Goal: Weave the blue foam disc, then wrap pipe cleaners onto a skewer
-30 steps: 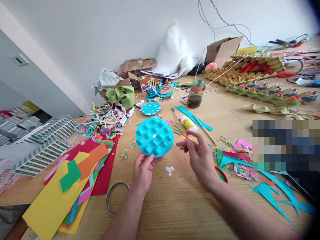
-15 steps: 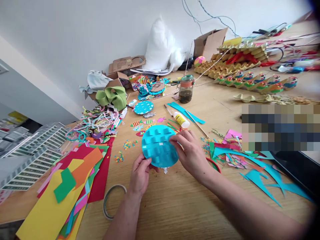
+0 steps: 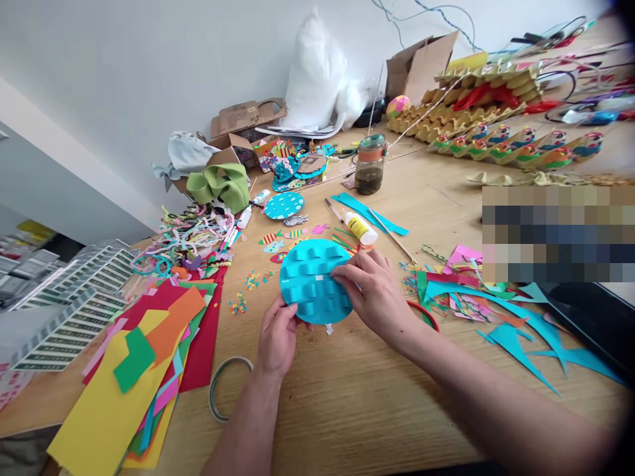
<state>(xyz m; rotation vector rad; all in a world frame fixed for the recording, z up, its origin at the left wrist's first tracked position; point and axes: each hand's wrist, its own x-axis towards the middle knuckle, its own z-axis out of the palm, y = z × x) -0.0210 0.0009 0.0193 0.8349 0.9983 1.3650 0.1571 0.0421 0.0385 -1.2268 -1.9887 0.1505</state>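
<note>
A round blue paper disc [image 3: 315, 307] with rows of raised paper loops and small white pieces is held above the table. My left hand [image 3: 278, 334] grips its lower left edge, thumb on top and fingers underneath. Over the disc's right side is my right hand [image 3: 374, 291], thumb and forefinger pinched at the surface; what lies between the fingertips is hidden. Just beyond the disc lie paper fish [image 3: 296, 233] and a glue bottle [image 3: 360, 229]. A small white scrap [image 3: 329, 328] shows under the disc's lower edge.
Coloured paper sheets [image 3: 94, 390] and a tape roll [image 3: 218, 390] lie at left. Blue offcuts [image 3: 513, 347] and red-handled scissors [image 3: 426, 314] are at right. Farther back stand a glass jar [image 3: 370, 173], a dotted blue disc [image 3: 284, 205] and egg cartons [image 3: 417, 125].
My right hand's fingertips have shifted slightly left and inward over the disc. My left hand keeps its grip. The whole view has tilted a little.
</note>
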